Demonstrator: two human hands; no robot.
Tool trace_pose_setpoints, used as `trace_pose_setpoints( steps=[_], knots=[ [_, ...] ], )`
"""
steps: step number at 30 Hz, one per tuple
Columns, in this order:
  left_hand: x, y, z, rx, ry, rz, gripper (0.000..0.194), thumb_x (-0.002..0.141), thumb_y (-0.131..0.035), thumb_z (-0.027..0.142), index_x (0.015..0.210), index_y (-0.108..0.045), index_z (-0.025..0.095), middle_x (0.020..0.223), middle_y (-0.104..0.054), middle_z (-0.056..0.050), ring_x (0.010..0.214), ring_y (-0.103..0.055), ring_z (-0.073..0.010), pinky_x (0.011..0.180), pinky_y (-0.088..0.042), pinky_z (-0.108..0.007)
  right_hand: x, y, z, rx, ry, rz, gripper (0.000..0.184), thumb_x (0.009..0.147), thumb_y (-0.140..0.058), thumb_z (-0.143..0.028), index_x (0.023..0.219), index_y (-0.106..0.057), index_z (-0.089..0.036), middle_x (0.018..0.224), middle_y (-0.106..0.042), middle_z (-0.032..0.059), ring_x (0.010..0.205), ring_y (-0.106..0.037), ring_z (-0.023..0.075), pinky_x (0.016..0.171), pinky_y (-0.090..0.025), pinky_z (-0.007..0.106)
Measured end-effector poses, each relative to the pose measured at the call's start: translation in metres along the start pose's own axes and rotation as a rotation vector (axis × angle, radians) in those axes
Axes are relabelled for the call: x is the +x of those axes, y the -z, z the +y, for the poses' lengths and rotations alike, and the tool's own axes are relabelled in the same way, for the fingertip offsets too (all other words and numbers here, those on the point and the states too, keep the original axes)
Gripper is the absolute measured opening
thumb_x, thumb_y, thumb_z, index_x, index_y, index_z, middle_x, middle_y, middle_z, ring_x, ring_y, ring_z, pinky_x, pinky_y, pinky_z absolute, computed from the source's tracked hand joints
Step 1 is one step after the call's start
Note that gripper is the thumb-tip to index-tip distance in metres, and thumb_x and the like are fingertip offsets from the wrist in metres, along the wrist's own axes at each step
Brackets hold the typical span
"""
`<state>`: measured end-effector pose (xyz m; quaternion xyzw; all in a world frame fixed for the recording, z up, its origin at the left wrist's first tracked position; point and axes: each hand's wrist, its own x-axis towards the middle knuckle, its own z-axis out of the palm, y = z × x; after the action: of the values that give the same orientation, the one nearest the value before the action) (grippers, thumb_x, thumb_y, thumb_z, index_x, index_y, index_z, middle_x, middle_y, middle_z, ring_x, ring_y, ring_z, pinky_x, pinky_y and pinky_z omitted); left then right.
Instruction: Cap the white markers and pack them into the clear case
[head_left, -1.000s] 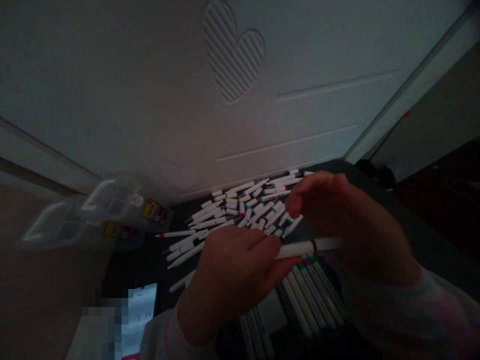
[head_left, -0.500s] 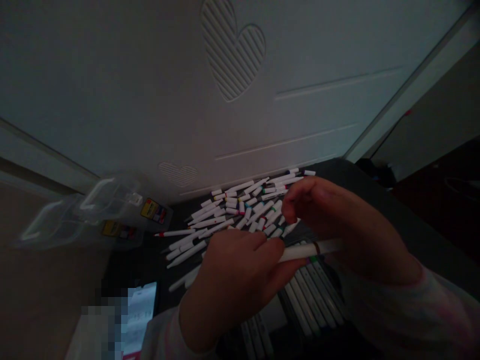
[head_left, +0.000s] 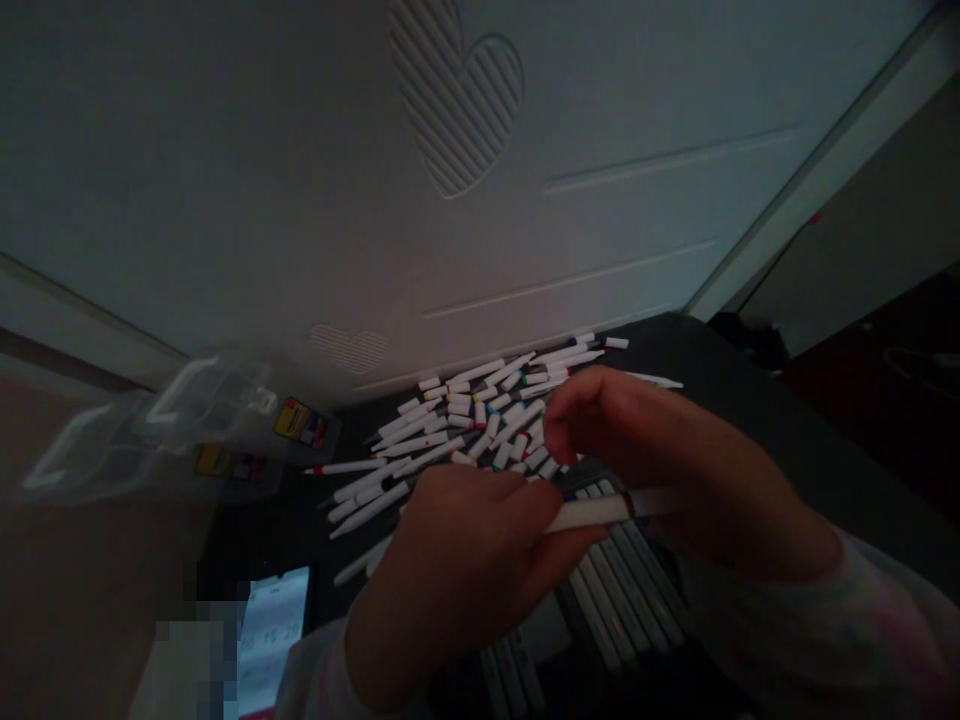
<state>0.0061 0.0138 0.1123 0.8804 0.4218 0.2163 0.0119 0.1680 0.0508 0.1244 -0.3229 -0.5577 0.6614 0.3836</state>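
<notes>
In dim light, my left hand (head_left: 465, 560) and my right hand (head_left: 675, 470) both grip one white marker (head_left: 592, 511) held level between them. The left fingers are curled round its left end; the right fingers pinch its right part, near a dark band. Beyond the hands, a loose pile of white markers and caps (head_left: 480, 410) with coloured tips lies on the dark surface. Below the held marker, a row of white markers (head_left: 615, 590) lies side by side in a dark case.
A clear plastic case (head_left: 187, 425) with coloured labels sits at the left. A lit screen (head_left: 274, 635) shows at the bottom left. A pale panel with embossed hearts (head_left: 450, 100) rises behind the pile. The dark surface's edge (head_left: 757, 400) runs along the right.
My right hand has slid a little left and down along the marker, its curled fingers closer to the left hand. The view has drifted slightly; the pile lies as before.
</notes>
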Motion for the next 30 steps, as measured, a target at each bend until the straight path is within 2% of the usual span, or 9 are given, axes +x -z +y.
trace_pose_setpoints(
  steps=[3,11,15,19,21,26,30],
  knots=[
    [-0.001,0.000,0.001,0.029,-0.013,-0.005,0.030,0.084,-0.042,0.041,0.064,-0.051,0.021,0.053,-0.056,0.005,0.047,-0.050,-0.0137,0.046,-0.027,-0.028,0.001,0.000,0.002,0.023,-0.012,-0.018,0.023,0.084,-0.044,-0.038,0.085,-0.059,-0.022,0.076,-0.056,-0.0011,0.073,-0.052,0.0110,0.066,-0.040,0.025],
    [-0.001,-0.001,0.002,0.023,-0.019,-0.004,0.031,0.085,-0.041,0.040,0.064,-0.052,0.021,0.052,-0.056,0.005,0.046,-0.050,-0.0134,0.045,-0.028,-0.028,0.000,-0.002,0.000,-0.002,-0.023,0.064,0.026,0.083,-0.043,-0.040,0.087,-0.060,-0.022,0.080,-0.059,0.0003,0.076,-0.055,0.0128,0.068,-0.042,0.026],
    [-0.001,-0.001,0.000,-0.001,-0.025,-0.018,0.030,0.085,-0.041,0.040,0.065,-0.053,0.021,0.054,-0.057,0.005,0.047,-0.051,-0.0134,0.045,-0.029,-0.028,0.000,-0.002,-0.007,-0.005,-0.099,-0.002,0.025,0.083,-0.044,-0.040,0.084,-0.060,-0.021,0.079,-0.059,0.0002,0.076,-0.056,0.0124,0.068,-0.043,0.025],
    [-0.001,0.001,0.000,-0.018,-0.033,-0.055,0.027,0.085,-0.041,0.040,0.074,-0.057,0.021,0.058,-0.060,0.006,0.049,-0.053,-0.0131,0.046,-0.030,-0.028,-0.001,-0.002,-0.010,0.029,-0.155,-0.063,0.024,0.082,-0.045,-0.040,0.083,-0.060,-0.021,0.079,-0.059,0.0004,0.077,-0.056,0.0123,0.067,-0.043,0.025],
    [0.000,0.002,0.000,-0.021,-0.036,-0.062,0.027,0.085,-0.041,0.040,0.077,-0.058,0.021,0.059,-0.061,0.005,0.049,-0.054,-0.0129,0.045,-0.030,-0.028,-0.002,-0.002,-0.008,0.042,-0.148,-0.060,0.025,0.083,-0.044,-0.041,0.084,-0.060,-0.022,0.079,-0.059,0.0003,0.076,-0.056,0.0120,0.067,-0.043,0.025],
    [0.000,0.003,0.000,-0.021,-0.032,-0.061,0.029,0.085,-0.040,0.039,0.070,-0.056,0.021,0.058,-0.061,0.004,0.049,-0.053,-0.0131,0.046,-0.030,-0.028,-0.002,-0.001,-0.006,0.007,-0.124,-0.082,0.026,0.083,-0.043,-0.041,0.084,-0.059,-0.021,0.080,-0.059,0.0009,0.076,-0.055,0.0119,0.069,-0.043,0.025],
    [0.001,0.000,-0.001,-0.063,-0.004,-0.008,0.030,0.084,-0.043,0.040,0.064,-0.055,0.020,0.053,-0.057,0.005,0.048,-0.052,-0.0121,0.046,-0.030,-0.027,0.002,0.001,-0.008,-0.037,-0.016,-0.035,0.029,0.082,-0.041,-0.045,0.085,-0.058,-0.021,0.090,-0.060,0.0049,0.083,-0.057,0.0157,0.070,-0.045,0.027]
  ],
)
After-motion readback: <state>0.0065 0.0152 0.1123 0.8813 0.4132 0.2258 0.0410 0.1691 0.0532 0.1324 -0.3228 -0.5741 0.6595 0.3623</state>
